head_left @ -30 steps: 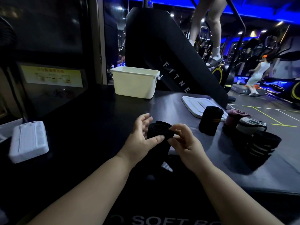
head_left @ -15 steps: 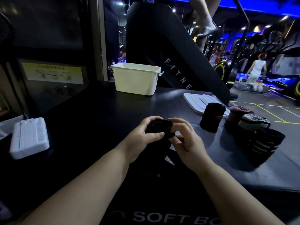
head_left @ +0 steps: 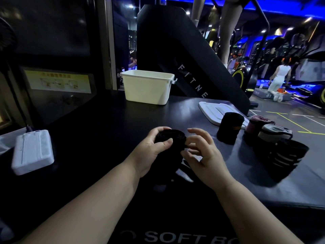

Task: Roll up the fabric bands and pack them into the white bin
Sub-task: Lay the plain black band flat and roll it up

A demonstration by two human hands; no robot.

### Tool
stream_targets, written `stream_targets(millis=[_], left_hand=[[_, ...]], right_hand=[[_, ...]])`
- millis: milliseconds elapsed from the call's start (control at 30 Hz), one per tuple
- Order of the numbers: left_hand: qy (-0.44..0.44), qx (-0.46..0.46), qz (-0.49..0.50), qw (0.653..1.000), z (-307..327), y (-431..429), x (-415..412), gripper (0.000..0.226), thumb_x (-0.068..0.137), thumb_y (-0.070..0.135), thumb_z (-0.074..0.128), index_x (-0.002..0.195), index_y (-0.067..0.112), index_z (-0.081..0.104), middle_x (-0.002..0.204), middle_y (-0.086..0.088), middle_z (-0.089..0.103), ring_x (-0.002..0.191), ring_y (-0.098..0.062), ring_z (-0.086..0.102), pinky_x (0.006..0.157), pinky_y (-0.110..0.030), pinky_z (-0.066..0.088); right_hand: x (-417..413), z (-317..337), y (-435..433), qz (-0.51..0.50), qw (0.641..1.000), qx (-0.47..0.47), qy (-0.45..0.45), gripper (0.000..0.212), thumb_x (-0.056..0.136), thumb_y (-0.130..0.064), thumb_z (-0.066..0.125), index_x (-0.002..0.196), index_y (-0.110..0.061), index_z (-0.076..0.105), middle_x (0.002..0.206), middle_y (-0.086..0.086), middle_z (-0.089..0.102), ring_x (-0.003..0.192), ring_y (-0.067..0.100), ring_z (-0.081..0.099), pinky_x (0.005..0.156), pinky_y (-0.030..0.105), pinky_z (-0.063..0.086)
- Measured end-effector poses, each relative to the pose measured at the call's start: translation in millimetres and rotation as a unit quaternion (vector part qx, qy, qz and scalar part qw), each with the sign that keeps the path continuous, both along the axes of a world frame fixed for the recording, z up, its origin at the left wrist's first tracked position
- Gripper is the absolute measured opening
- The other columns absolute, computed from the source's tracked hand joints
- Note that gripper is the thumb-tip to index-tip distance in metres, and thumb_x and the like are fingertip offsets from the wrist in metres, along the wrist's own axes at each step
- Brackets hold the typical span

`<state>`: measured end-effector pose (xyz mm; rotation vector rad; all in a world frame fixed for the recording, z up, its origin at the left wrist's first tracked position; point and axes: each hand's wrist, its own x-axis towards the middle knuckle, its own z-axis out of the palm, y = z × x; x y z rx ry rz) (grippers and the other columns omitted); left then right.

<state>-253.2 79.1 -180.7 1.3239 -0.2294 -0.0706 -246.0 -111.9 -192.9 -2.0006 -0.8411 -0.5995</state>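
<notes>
while the coil is being wound, the left hand (head_left: 149, 154) wraps fingers and thumb round the black band (head_left: 171, 138) and holds the rolled part on end above the table, a grip judged to stop the layers springing loose. the right hand (head_left: 204, 159) sits just beside it. its thumb and one fingertip meet on the band's outer edge in what reads as a pinch, while the other fingers (head_left: 197, 132) are half curled and free; this hand is judged to feed and square the next turn. the unwound tail drops from the roll towards the person, mostly lost in the dark between the wrists.

to the right, near the table's edge, four finished rolls stand on end, so that they hold their shape until packing: a black roll with an orange stripe (head_left: 228, 128), a maroon roll (head_left: 255, 123), a pale roll (head_left: 273, 132) and a striped black roll (head_left: 288, 155). behind them a white lid (head_left: 211, 110) lies flat, presumably the bin's. the white bin (head_left: 146, 92) stands uncovered at the far side of the black table (head_left: 91, 127), well apart from both hands; its contents cannot be seen. a white box (head_left: 32, 152) rests at the left.

stage: rolling, not yet packing.
</notes>
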Motion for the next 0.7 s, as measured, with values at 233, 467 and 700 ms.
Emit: stream_targets(millis=[233, 467, 700], left_hand=[[-0.045, 0.098, -0.053, 0.993, -1.9, -0.2, -3.1, 0.064, 0.071, 0.034, 0.075, 0.126, 0.044, 0.044, 0.126, -0.004, 0.055, 0.113, -0.021, 0.060, 0.097, -0.041, 0.052], [-0.091, 0.165, -0.057, 0.980, -5.1, -0.1, 1.6, 0.074, 0.072, 0.013, 0.074, 0.135, 0.036, 0.044, 0.129, -0.003, 0.059, 0.121, -0.015, 0.058, 0.108, -0.042, 0.044], [-0.118, 0.210, 0.012, 0.970, -7.5, -1.2, 3.7, 0.069, 0.066, 0.019, 0.079, 0.127, 0.036, 0.051, 0.122, 0.004, 0.064, 0.116, -0.008, 0.060, 0.109, -0.034, 0.042]], right_hand=[[-4.8, 8.3, 1.0, 0.047, 0.976, 0.109, 0.181, 0.037, 0.089, -0.020, 0.066, 0.113, -0.043, 0.050, 0.115, -0.003, 0.065, 0.098, 0.008, 0.068, 0.080, 0.019, 0.051], [-0.4, 10.0, -0.8, 0.031, 0.975, 0.071, 0.209, 0.033, 0.092, -0.025, 0.063, 0.118, -0.043, 0.055, 0.113, -0.014, 0.068, 0.102, -0.003, 0.063, 0.085, 0.012, 0.046], [2.4, 11.1, -2.8, 0.033, 0.966, 0.076, 0.246, 0.032, 0.092, -0.014, 0.064, 0.120, -0.028, 0.057, 0.106, -0.013, 0.068, 0.099, -0.004, 0.063, 0.084, 0.010, 0.043]])
